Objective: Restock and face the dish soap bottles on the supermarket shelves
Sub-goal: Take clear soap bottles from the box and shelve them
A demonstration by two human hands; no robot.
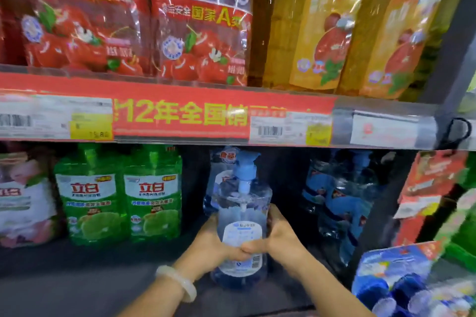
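Both hands, left hand (pixel 211 242) and right hand (pixel 282 235), are grasping the clear blue pump bottle (pixel 243 216) with curled fingers, right of the green bottles (pixel 119 195).

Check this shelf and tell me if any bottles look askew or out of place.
The dark blue bottles at the right of the lower shelf lean and overlap rather than standing squarely. The clear pump bottle, held by the left hand and right hand, stands upright. The green bottles sit straight, labels forward.
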